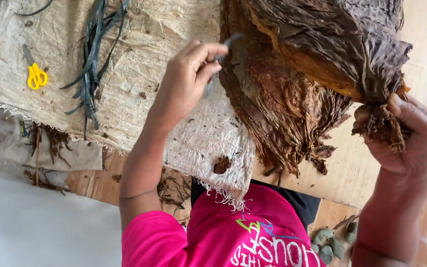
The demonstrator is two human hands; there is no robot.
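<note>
The left hand (189, 74) pinches a dark strip (226, 47) against the leaf bundle (292, 84), lying at its 3 o'clock. The right hand (406, 136) clutches the bundle's stems (379, 123); long axis runs across.

No packages, labels, signs, screens.

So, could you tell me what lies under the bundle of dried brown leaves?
Under the leaf bundle lie woven sacking and a pale board. Whatever sits directly beneath its middle is covered.
</note>
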